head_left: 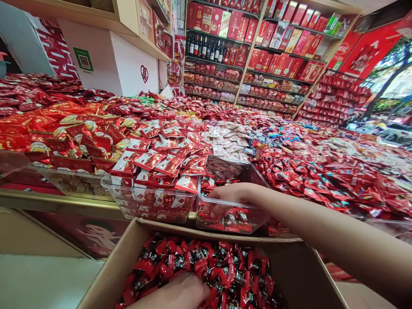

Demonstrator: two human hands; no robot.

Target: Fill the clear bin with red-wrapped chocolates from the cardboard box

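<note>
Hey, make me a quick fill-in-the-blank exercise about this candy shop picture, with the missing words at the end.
1. The left hand is among wrapped candies coloured mainly red and ____.
2. The right hand is inside a clear bin, while the left is inside a box made of ____.
3. The green sign shows a ____ code.

Missing words: black; cardboard; QR.

Daylight pours in at the upper right, bleaching the car (397, 132) outside. Wrappers (325, 180) glint around me, the box (310, 270) darkens inside at lower right, and shelves (250, 56) slant, stretched, in the upper frame.
</note>
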